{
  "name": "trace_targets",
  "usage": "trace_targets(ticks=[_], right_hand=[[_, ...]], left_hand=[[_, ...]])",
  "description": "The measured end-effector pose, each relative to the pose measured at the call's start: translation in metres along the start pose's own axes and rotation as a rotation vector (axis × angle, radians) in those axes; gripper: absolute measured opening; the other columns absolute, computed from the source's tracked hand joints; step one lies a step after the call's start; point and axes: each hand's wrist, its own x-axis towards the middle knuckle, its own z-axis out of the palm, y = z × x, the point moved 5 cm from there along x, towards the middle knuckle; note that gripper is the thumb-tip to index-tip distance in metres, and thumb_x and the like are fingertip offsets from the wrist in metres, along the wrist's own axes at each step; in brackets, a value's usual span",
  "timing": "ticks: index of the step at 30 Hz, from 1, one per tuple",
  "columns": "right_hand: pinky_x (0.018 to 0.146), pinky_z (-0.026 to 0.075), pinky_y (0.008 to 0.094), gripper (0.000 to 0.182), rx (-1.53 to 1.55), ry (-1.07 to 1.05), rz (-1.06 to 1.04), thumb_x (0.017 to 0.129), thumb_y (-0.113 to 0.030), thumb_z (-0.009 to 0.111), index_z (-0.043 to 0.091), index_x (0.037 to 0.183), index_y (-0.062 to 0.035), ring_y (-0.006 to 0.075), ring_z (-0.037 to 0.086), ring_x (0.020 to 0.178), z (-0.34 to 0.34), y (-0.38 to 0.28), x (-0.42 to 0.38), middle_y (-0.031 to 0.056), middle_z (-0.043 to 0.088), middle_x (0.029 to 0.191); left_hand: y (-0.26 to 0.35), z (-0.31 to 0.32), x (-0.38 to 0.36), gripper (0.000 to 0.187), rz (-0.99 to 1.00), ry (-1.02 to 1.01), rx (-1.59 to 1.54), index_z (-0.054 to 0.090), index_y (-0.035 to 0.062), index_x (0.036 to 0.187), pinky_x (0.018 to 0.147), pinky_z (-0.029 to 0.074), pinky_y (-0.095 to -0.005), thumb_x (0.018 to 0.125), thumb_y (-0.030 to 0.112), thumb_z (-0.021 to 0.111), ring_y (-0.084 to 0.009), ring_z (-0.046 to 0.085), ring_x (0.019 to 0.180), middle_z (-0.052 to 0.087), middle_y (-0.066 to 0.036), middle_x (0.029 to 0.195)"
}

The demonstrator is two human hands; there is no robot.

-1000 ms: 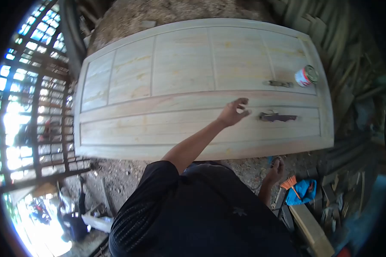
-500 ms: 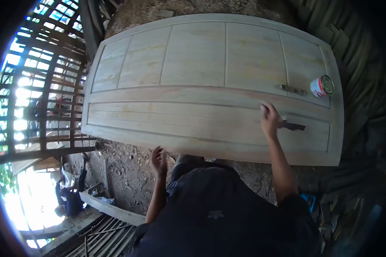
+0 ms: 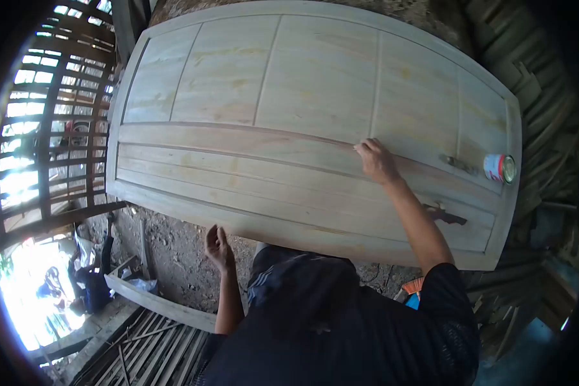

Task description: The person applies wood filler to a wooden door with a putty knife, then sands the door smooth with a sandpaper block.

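Note:
A pale wooden door [image 3: 321, 71] with several panels lies flat in front of me. My right hand [image 3: 376, 161] is over its long middle rail, fingertips pinched together at the edge of a panel. Whatever they hold, if anything, is too small to make out. Below the door's near edge, my left hand [image 3: 219, 248] hangs in the air with its fingers loosely apart and nothing in it. Beyond my right forearm a dark brown flat piece with a jagged edge [image 3: 445, 215] rests on the door.
A red and white can [image 3: 499, 168] stands near the door's right end, beside a small blurred tool [image 3: 460, 165]. Slatted wood [image 3: 58, 116] rises at the left. At lower left are a person in dark clothes [image 3: 93, 286], a wooden beam [image 3: 161, 305] and stacked strips [image 3: 141, 347].
My right hand has moved left across the door, from near the jagged brown piece to the panel edge. My left hand has shifted slightly left. The view has tilted and moved closer to the door.

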Motion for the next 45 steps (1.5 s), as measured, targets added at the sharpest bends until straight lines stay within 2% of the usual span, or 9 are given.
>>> trace_targets(ticks=[6,10,14,18,26,33,35,39,45], right_hand=[[0.087,0.052,0.0510,0.032,-0.203,-0.120,0.231,0.081,0.004,0.061,0.072,0.110,-0.0034,0.0416,0.064,0.099,-0.039,0.046,-0.054,0.0184,0.067,0.108],[0.089,0.054,0.0479,0.034,0.028,-0.045,0.047,0.083,0.007,0.056,0.070,0.113,-0.0017,0.0413,0.064,0.103,0.069,-0.075,0.075,0.0205,0.066,0.106],[0.091,0.054,0.0450,0.036,0.039,-0.164,-0.014,0.081,0.008,0.058,0.069,0.114,-0.0034,0.0362,0.065,0.104,0.080,-0.104,0.113,0.0148,0.066,0.107],[0.086,0.053,0.0479,0.041,-0.097,-0.201,0.105,0.077,0.013,0.059,0.070,0.113,-0.0026,0.0403,0.064,0.100,0.015,-0.010,0.017,0.0185,0.065,0.103],[0.089,0.053,0.0452,0.032,0.013,-0.112,-0.105,0.083,0.008,0.059,0.067,0.112,-0.0009,0.0395,0.063,0.100,0.109,-0.121,0.115,0.0181,0.064,0.102],[0.088,0.051,0.0498,0.032,-0.190,-0.134,-0.037,0.084,0.010,0.058,0.067,0.113,-0.0007,0.0405,0.062,0.101,0.030,-0.007,0.008,0.0192,0.064,0.104],[0.088,0.052,0.0509,0.031,-0.046,-0.048,-0.030,0.084,0.010,0.059,0.068,0.112,-0.0002,0.0415,0.063,0.100,0.048,-0.014,0.021,0.0201,0.065,0.103],[0.088,0.053,0.0492,0.024,0.054,-0.065,-0.175,0.090,0.005,0.057,0.070,0.111,0.0014,0.0436,0.063,0.096,0.128,-0.133,0.139,0.0225,0.065,0.099],[0.086,0.053,0.0491,0.021,-0.091,-0.132,-0.121,0.093,0.002,0.058,0.069,0.111,0.0020,0.0417,0.064,0.096,0.081,-0.075,0.077,0.0211,0.065,0.100]], left_hand=[[0.040,0.038,0.090,0.021,0.079,-0.090,0.183,0.069,0.0001,0.120,0.079,0.050,-0.0248,0.101,0.009,0.070,-0.0079,0.063,0.090,0.073,-0.003,0.103],[0.060,0.098,0.157,0.021,0.266,-0.183,0.194,0.071,0.0023,0.116,0.081,0.051,-0.0296,0.096,0.009,0.073,-0.0148,0.067,0.091,0.075,-0.007,0.099],[0.090,0.109,0.176,0.020,0.332,-0.197,0.246,0.073,0.0039,0.112,0.081,0.052,-0.0320,0.093,0.008,0.075,-0.0190,0.069,0.087,0.077,-0.008,0.098],[0.059,0.053,0.136,0.018,0.251,-0.147,0.270,0.072,0.0047,0.110,0.079,0.053,-0.0332,0.094,0.010,0.075,-0.0198,0.071,0.087,0.077,-0.008,0.098],[0.035,-0.019,0.036,0.018,0.136,-0.052,0.452,0.075,0.0033,0.107,0.077,0.055,-0.0346,0.093,0.014,0.078,-0.0221,0.071,0.081,0.076,-0.012,0.091],[-0.010,-0.116,-0.050,0.022,-0.079,0.242,0.265,0.074,0.0025,0.112,0.078,0.056,-0.0306,0.097,0.018,0.076,-0.0150,0.072,0.085,0.077,-0.008,0.094],[-0.034,-0.133,-0.058,0.025,-0.240,0.272,0.204,0.073,0.0014,0.113,0.081,0.056,-0.0289,0.100,0.022,0.073,-0.0122,0.071,0.090,0.077,-0.008,0.098],[-0.025,-0.122,-0.024,0.028,-0.159,0.261,0.237,0.074,0.0027,0.117,0.080,0.056,-0.0299,0.101,0.026,0.072,-0.0140,0.072,0.090,0.078,-0.009,0.098],[-0.051,-0.149,0.023,0.027,-0.240,0.172,0.220,0.074,0.0036,0.117,0.081,0.056,-0.0291,0.101,0.025,0.071,-0.0129,0.072,0.091,0.078,-0.007,0.103]])
